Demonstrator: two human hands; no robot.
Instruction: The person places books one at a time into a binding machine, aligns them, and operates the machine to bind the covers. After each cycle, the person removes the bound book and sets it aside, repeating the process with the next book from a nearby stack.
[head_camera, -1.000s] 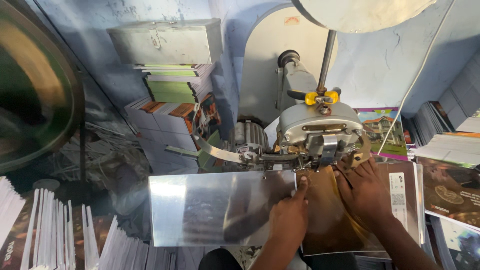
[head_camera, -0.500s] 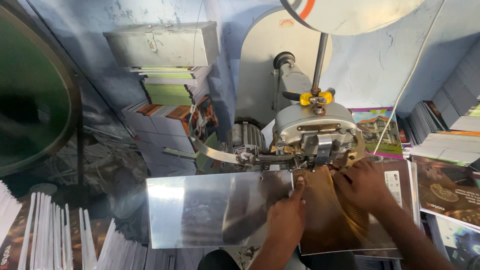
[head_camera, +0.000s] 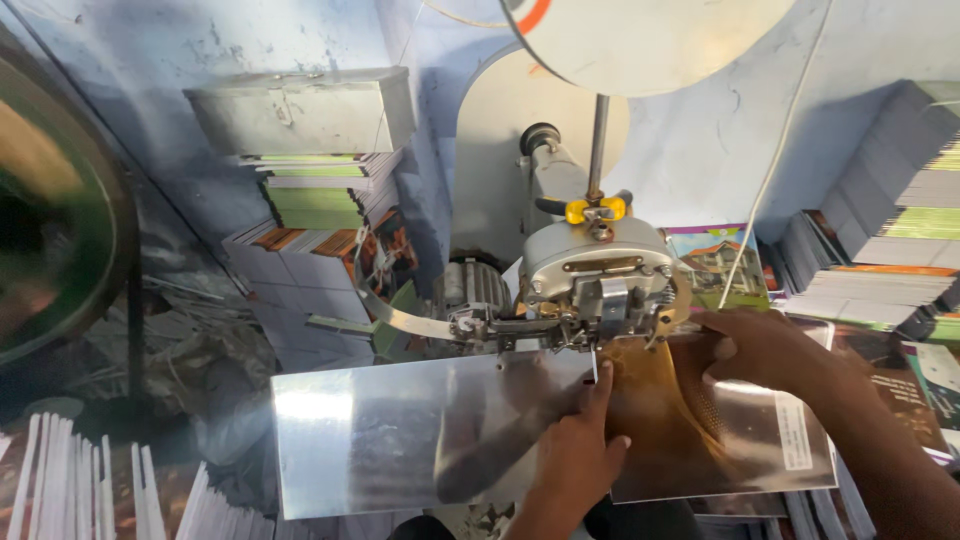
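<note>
shiny metal machine plate (head_camera: 400, 430); glossy booklet cover (head_camera: 720, 430) flat on it, hands pressing

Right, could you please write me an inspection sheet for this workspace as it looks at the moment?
Surface: shiny metal plate under the machine head, bare at the left.
Job's things: brown booklet lying flat beneath the stitching machine.
Clutter: booklet stacks at back left, right and bottom left; grey metal box on top.
Grippers: left hand pressing the booklet's edge; right hand flat on it.
Cables: thin white wire hanging at the right.
Surroundings: blue wall; large wheel at left.
</note>
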